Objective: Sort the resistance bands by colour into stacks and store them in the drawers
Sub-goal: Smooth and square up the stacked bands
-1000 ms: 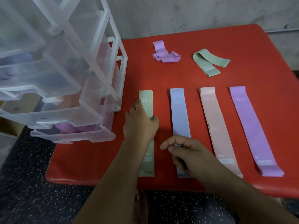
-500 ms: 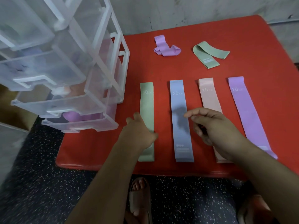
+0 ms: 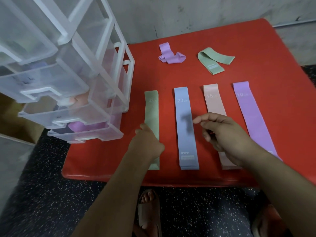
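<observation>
Right hand (image 3: 227,134) left blue band (image 3: 187,142); drawers (image 3: 39,93) hold pink, purple bands (image 3: 80,125).

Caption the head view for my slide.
Left hand on the green stack, right hand hovering over the pink stack; blue stack and purple stack alongside on the red table.

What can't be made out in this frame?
Head view:
- flat green band: near part under the left hand; its number blurred.
- pink band: near half behind the right hand.
- drawers: frosted plastic shows only pink and purple shapes inside; upper ones cut off by the left edge.
- left hand's fingers: turned away, grip unclear.
</observation>
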